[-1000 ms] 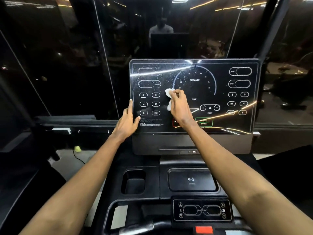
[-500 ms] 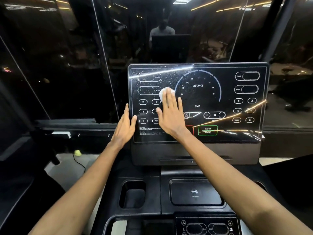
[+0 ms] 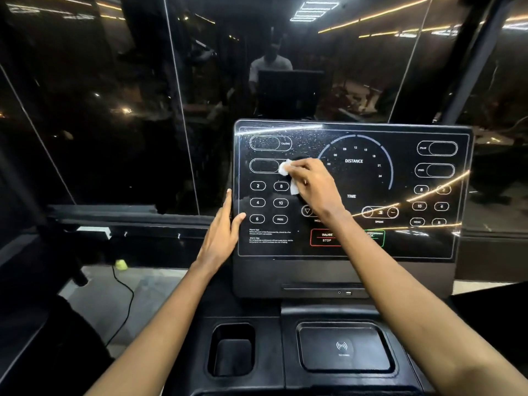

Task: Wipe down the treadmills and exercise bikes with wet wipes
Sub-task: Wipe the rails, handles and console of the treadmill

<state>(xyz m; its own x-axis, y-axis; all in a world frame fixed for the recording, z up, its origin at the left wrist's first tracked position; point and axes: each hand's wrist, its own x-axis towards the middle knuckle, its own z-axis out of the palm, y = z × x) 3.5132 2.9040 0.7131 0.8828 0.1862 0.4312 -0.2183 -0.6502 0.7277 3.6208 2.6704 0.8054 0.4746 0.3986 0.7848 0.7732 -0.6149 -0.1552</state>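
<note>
A black treadmill console screen (image 3: 428,244) with white button outlines stands in front of me, speckled with droplets near its top. My right hand (image 3: 315,185) holds a small white wet wipe (image 3: 285,168) bunched under its fingers and presses it on the screen's left-centre, beside the upper oval fields. My left hand (image 3: 221,232) lies with straight fingers along the screen's left edge, thumb on the glass face.
Below the screen are a cup holder (image 3: 232,350) and a wireless charging pad (image 3: 343,348). Dark glass panels (image 3: 114,95) stand behind the console. On the floor at left lie a black cable (image 3: 125,304) and a small yellow-green object (image 3: 121,264).
My right hand went from pinching the wipe to a flat palm press, and now bunches it again, a little up and left on the screen. The left hand stayed on the edge.
</note>
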